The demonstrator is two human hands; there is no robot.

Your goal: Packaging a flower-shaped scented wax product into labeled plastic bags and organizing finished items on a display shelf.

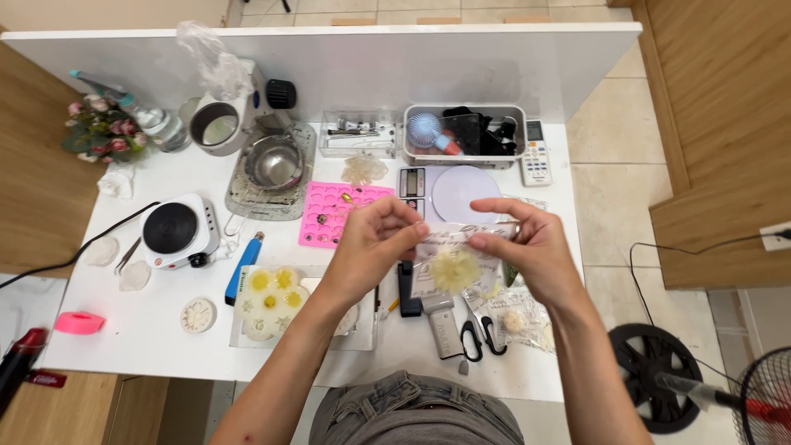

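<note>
My left hand (371, 247) and my right hand (527, 247) together hold a small clear plastic bag (449, 255) above the white table (156, 330). A pale yellow flower-shaped piece (454, 270) sits inside the bag. Both hands pinch the bag's top edge, one at each end. Below the bag lie black-handled scissors (478, 334), a grey tool (443, 321) and another clear bag (519, 317) with a small pale piece in it.
A pink silicone mould (329, 210), a digital scale (449, 191), a white hot plate (175, 232), a metal bowl (274, 162), a clear tray of yellow flower pieces (272, 301), a blue-handled tool (243, 265), a white bin (465, 136), a remote (536, 154) and a pink tape roll (80, 322).
</note>
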